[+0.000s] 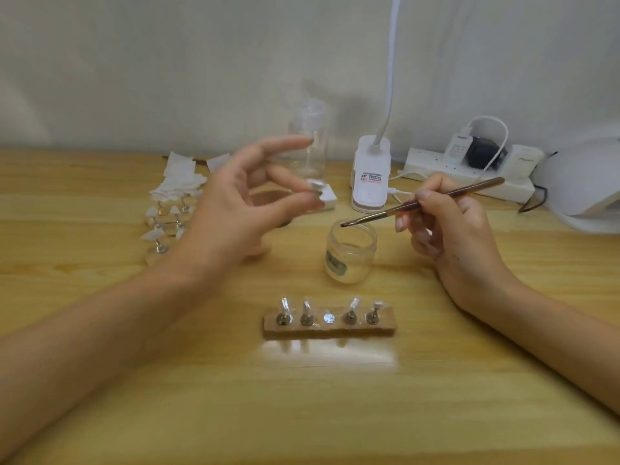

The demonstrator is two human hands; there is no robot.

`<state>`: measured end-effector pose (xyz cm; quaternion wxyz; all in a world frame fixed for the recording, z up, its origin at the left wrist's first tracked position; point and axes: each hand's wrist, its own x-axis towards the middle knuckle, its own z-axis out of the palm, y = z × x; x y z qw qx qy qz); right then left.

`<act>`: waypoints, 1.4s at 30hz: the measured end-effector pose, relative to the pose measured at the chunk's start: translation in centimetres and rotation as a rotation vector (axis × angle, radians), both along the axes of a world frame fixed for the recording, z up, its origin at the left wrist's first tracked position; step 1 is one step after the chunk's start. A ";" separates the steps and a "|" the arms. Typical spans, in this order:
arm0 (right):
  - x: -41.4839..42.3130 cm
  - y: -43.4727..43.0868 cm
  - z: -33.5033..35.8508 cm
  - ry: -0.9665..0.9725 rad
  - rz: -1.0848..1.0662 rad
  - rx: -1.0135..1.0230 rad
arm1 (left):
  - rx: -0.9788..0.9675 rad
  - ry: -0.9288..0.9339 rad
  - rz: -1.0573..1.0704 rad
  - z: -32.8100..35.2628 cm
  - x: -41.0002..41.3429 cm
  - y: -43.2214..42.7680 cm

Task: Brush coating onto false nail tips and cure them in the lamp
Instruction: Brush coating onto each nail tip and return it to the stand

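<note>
Starting far left: heap of white wipes [174, 182] on the table [335, 404], spare tips [155, 234] on small stands just in front of it. Left hand [231, 213] raised beside them, thumb and 1 finger pinching a small pale piece, other fingers spread. Blurred; judged to be 1 held tip [317, 193] on its stand.

Behind: clear bottle [308, 146], clip lamp base [370, 176].

Centre: open jar [350, 260] of coating, brush [419, 203] bristles right at its mouth. Nearer the body: wooden holder [330, 330] carrying 4 nail tips [306, 308] upright on stands, middle slot bare.

Right hand [449, 236] gripping the brush on its shaft, pencil fashion.

Far right: power strip [469, 172], curing lamp [590, 189] partly out of view.

Handling, as judgement only:
- Tips feather-light, thin springy plastic, easy to flick away or smudge once wet.
- Best held by the metal stand, never by the coated face.
- Jar light and tippable, so gentle wiping at the rim.
- Holder probably best lifted by its 2 ends, kept level, for the trip to the lamp.
</note>
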<state>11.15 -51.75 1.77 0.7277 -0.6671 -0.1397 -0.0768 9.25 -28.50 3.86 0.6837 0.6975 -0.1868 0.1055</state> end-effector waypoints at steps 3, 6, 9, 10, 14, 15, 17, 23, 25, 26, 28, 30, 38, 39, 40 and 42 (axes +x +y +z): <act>0.1 -0.1 0.0 0.009 -0.013 -0.007 | -0.077 -0.132 -0.038 3.6 -0.6 0.8; 0.1 -0.1 0.0 0.011 -0.016 -0.003 | 0.020 -0.249 -0.090 5.2 -2.2 0.7; 0.2 0.0 0.0 0.006 -0.010 0.021 | 0.186 -0.285 -0.124 4.2 -4.3 0.2; 0.1 0.1 0.1 0.007 -0.011 0.025 | 0.262 -0.309 -0.122 3.4 -5.0 0.1; 0.0 0.1 0.1 0.017 -0.031 0.013 | 0.532 -0.362 -0.069 -0.2 -6.7 -0.2; 0.0 0.1 0.1 0.024 -0.036 0.012 | 0.570 -0.367 -0.054 -1.0 -6.9 -0.3; 0.1 0.1 0.1 0.041 -0.043 0.014 | 0.623 -0.370 -0.021 -2.0 -7.0 -0.4; 0.3 0.1 0.0 0.042 -0.029 0.001 | 0.672 -0.269 0.060 -3.2 -6.6 -0.7; 0.3 0.1 0.0 0.035 -0.022 0.004 | 0.661 -0.224 0.081 -3.4 -6.4 -0.7; 0.3 0.1 0.0 0.032 -0.015 0.004 | 0.645 -0.197 0.084 -3.4 -6.2 -0.6; 0.3 0.1 -0.1 0.023 -0.006 0.001 | 0.604 -0.137 0.079 -3.4 -6.0 -0.6; 0.3 0.1 0.0 0.018 -0.004 0.001 | 0.572 -0.082 0.063 -3.4 -5.9 -0.5; 0.4 0.1 -0.1 0.013 0.002 0.004 | 0.600 -0.003 0.025 -3.2 -5.8 -0.6; 0.4 0.1 -0.1 0.016 0.000 0.004 | 0.608 0.001 0.022 -3.2 -5.8 -0.6; 0.3 0.1 -0.1 0.018 -0.001 0.003 | 0.620 0.006 0.018 -3.1 -5.8 -0.6; 0.3 0.0 0.0 0.020 0.000 0.007 | 0.666 0.012 0.013 -3.1 -5.8 -0.6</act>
